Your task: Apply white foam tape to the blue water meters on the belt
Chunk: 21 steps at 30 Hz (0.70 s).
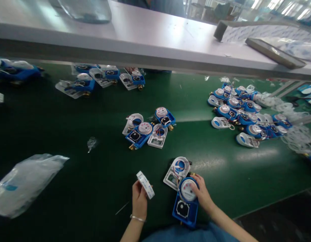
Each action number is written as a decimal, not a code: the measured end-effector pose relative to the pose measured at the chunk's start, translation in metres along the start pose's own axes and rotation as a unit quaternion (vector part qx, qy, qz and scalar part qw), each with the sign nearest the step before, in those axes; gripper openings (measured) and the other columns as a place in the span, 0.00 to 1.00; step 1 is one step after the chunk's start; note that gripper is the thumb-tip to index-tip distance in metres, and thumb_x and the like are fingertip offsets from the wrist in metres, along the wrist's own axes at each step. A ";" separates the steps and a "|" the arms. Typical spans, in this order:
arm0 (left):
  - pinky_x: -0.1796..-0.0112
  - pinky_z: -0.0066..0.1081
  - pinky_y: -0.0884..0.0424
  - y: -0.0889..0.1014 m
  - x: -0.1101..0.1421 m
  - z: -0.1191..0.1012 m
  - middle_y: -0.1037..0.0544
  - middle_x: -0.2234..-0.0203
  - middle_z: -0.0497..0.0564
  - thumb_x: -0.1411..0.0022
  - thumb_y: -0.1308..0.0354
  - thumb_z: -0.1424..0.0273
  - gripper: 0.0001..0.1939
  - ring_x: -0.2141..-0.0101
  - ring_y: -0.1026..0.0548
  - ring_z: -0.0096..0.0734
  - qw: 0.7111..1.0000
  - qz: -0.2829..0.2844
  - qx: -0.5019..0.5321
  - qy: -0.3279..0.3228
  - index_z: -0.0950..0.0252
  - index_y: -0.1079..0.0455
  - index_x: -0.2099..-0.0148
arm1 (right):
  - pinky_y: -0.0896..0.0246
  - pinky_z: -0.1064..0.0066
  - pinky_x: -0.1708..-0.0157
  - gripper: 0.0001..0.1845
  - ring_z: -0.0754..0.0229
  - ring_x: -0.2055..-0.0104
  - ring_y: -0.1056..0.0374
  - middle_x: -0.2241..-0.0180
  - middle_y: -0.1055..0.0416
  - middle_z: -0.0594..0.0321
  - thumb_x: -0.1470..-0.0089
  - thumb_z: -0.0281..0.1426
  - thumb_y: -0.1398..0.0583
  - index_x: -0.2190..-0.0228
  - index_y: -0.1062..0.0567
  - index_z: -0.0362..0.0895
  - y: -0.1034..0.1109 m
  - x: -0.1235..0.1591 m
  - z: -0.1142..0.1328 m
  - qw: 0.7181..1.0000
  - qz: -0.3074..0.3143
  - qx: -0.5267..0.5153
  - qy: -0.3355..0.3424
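Note:
My left hand (139, 199) is closed around a white ring-shaped part (145, 184), held just above the green belt (95, 174). My right hand (203, 194) grips a blue water meter (185, 201) with a white dial, close to the belt's near edge. A white cover (177, 171) with red and blue wires lies against the meter's far side.
Two more blue meters with white covers (147, 131) lie mid-belt. A crowd of meters and covers (242, 114) sits at the right, others at the far left (87, 82). A clear plastic bag (24, 183) lies near left. A grey shelf (145, 43) overhangs the belt.

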<state>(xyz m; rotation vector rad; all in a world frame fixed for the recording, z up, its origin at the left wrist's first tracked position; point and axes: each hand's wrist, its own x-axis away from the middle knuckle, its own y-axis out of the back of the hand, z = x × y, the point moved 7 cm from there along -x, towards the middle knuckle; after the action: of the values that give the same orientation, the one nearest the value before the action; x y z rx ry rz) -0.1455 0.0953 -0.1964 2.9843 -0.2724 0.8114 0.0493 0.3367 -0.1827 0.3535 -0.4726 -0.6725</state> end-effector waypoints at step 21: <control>0.52 0.44 0.35 -0.094 0.100 -0.054 0.25 0.60 0.58 0.45 0.46 0.61 0.15 0.56 0.29 0.43 0.897 0.311 0.273 0.152 0.65 0.31 0.59 | 0.42 0.69 0.53 0.11 0.61 0.52 0.38 0.54 0.34 0.59 0.46 0.26 0.50 0.66 0.28 0.45 -0.015 0.019 0.129 0.942 0.056 0.120 0.309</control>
<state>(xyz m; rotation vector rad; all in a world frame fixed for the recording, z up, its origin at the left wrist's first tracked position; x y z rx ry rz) -0.0709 0.1759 -0.0979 3.1880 -1.2099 1.6326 -0.0126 0.2923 -0.0762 0.7339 0.0308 -0.3618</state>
